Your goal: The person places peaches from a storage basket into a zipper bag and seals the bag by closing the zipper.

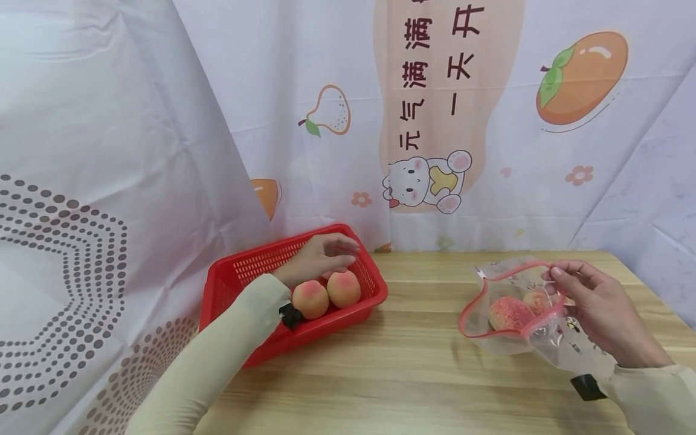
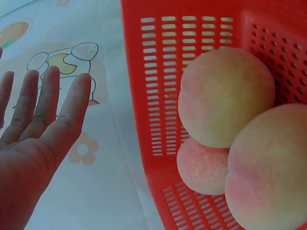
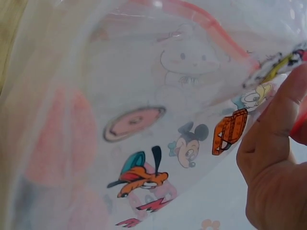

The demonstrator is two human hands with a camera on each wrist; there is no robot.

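My left hand (image 1: 322,257) hovers over the red plastic basket (image 1: 377,297), fingers loosely bent and holding nothing. In the left wrist view the fingers are spread beside three peaches (image 2: 228,98) inside that basket, apart from them. In the head view two of them lie by the near wall, below the hand. On the right, my right hand (image 1: 603,308) pinches the pink-edged mouth of a clear zip bag (image 1: 497,345). The bag's mouth gapes and two peaches (image 1: 511,314) lie inside. Cartoon prints cover the bag's side in the right wrist view, where the peaches show blurred.
A wooden tabletop (image 1: 418,374) lies beneath both basket and bag. Behind it hangs a white printed cloth (image 1: 348,169), close to the basket's far side. Another pale cloth with dotted patterns (image 1: 92,260) drapes along the left.
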